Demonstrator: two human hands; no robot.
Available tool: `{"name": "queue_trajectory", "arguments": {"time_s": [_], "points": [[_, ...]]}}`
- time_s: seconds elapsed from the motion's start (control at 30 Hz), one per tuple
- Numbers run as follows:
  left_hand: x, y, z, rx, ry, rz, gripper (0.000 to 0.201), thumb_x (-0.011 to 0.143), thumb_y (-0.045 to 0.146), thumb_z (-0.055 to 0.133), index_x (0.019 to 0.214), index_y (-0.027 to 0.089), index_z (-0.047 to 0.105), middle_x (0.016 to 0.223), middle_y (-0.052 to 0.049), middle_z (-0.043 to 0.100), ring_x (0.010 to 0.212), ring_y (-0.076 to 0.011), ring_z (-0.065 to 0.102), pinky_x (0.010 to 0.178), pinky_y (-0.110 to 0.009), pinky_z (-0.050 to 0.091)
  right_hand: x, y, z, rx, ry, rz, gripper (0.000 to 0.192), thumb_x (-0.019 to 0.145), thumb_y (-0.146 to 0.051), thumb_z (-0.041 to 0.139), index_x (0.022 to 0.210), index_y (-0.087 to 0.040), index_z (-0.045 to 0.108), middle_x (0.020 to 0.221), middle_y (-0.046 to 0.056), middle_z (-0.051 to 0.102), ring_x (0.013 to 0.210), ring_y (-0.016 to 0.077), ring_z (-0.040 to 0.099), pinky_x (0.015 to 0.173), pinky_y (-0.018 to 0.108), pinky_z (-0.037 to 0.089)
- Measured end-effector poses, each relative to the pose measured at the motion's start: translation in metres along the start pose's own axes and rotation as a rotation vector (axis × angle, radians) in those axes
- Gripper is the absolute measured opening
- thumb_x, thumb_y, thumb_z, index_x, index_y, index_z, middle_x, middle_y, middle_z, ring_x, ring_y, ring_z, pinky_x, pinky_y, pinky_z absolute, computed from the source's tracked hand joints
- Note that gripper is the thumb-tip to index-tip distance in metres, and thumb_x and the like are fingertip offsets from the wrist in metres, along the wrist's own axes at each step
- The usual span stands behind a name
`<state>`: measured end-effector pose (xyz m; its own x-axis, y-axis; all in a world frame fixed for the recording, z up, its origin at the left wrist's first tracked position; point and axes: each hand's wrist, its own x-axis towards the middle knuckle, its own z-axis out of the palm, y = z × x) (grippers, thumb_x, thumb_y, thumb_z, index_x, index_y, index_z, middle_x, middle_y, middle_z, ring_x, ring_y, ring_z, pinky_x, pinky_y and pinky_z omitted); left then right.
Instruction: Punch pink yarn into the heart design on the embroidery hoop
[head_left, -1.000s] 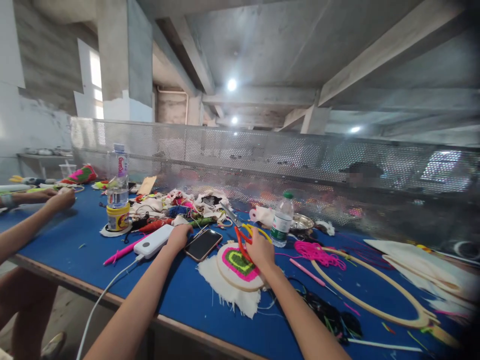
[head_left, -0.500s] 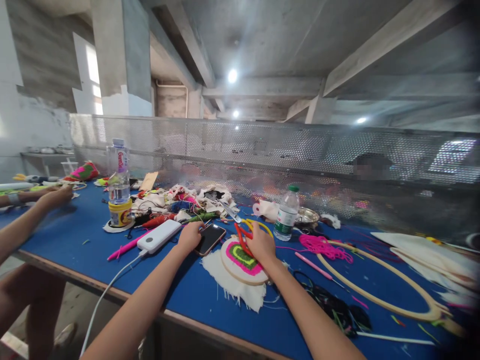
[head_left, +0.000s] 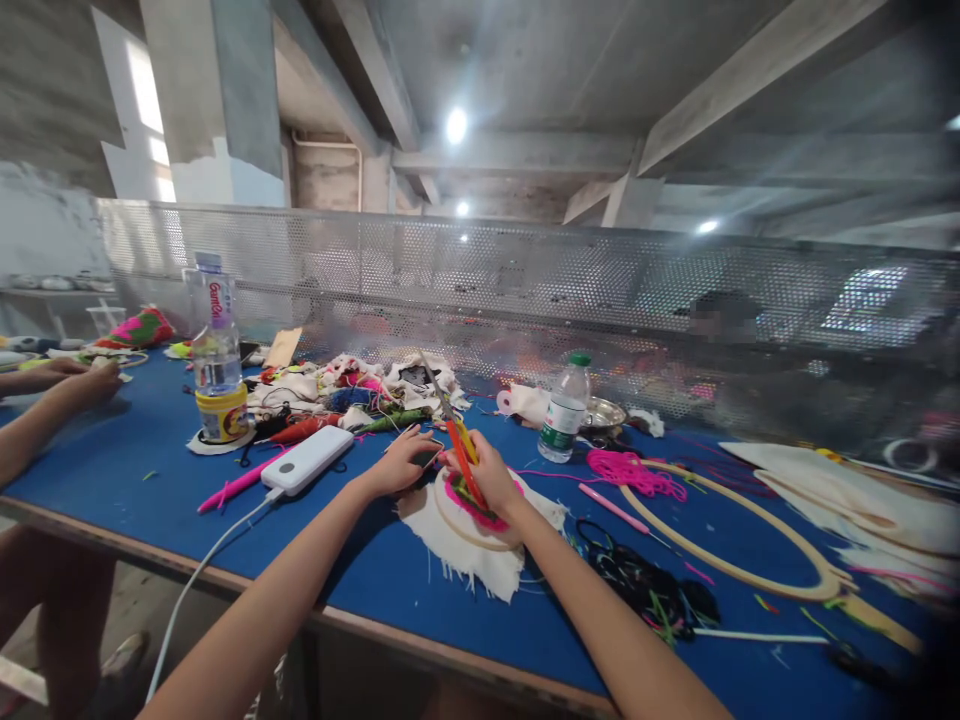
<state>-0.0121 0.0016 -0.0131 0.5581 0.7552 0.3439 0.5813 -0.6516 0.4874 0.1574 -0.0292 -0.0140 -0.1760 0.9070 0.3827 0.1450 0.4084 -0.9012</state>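
My right hand (head_left: 489, 478) grips a pair of scissors (head_left: 456, 438) with red and yellow handles, blades pointing up and away, above a small wooden embroidery hoop (head_left: 469, 528). The hoop holds white cloth (head_left: 480, 570) with pink and green stitching. My left hand (head_left: 401, 460) rests with fingers spread on a dark phone (head_left: 429, 456) just left of the hoop, close to my right hand. All of this lies on a blue table (head_left: 135, 470).
A white power bank (head_left: 307, 460) with cable and a pink pen (head_left: 234, 485) lie left. Two water bottles (head_left: 214, 340) (head_left: 564, 420), a scrap pile (head_left: 352, 390), pink yarn (head_left: 634, 472), a large hoop (head_left: 720, 555) and dark threads (head_left: 649, 590) surround. Another person's arms (head_left: 52, 400) are at far left. A perforated metal screen (head_left: 525, 290) backs the table.
My left hand slid right from the power bank onto the phone. My right hand lifted the scissors off the hoop and turned them upright. The view shifted right.
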Motion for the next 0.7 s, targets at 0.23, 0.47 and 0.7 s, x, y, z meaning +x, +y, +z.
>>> {"name": "queue_trajectory", "arguments": {"time_s": [0.23,0.47,0.7], "points": [[-0.0015,0.0053,0.003,-0.163,0.119,-0.016,0.035,0.067,0.02,0.058,0.101,0.015,0.06,0.112,-0.01,0.056,0.107,-0.0221,0.048,0.094,-0.034,0.034,0.0047,-0.0008,0.0043,0.533,-0.029,0.197,0.032,0.057,-0.031,0.069,0.072,-0.02,0.042,0.064,-0.002,0.06,0.073,0.017,0.063,0.071,0.03,0.049],[-0.0004,0.0068,0.0026,-0.097,0.125,0.075,0.019,0.074,0.032,0.055,0.077,0.016,0.065,0.106,-0.008,0.057,0.099,-0.0189,0.051,0.089,-0.03,0.037,0.0035,-0.0009,-0.0016,0.526,0.042,0.256,0.024,0.062,-0.035,0.064,0.067,-0.017,0.048,0.058,0.003,0.063,0.058,0.0181,0.063,0.059,0.029,0.052],[-0.0014,0.0048,0.0052,-0.057,0.129,0.124,0.019,0.075,0.033,0.054,0.077,0.017,0.065,0.102,-0.007,0.06,0.097,-0.0182,0.051,0.087,-0.03,0.037,0.0067,0.0018,-0.0041,0.477,0.071,0.293,0.021,0.067,-0.034,0.06,0.064,-0.014,0.053,0.056,0.005,0.064,0.052,0.0158,0.062,0.054,0.025,0.052]]}}
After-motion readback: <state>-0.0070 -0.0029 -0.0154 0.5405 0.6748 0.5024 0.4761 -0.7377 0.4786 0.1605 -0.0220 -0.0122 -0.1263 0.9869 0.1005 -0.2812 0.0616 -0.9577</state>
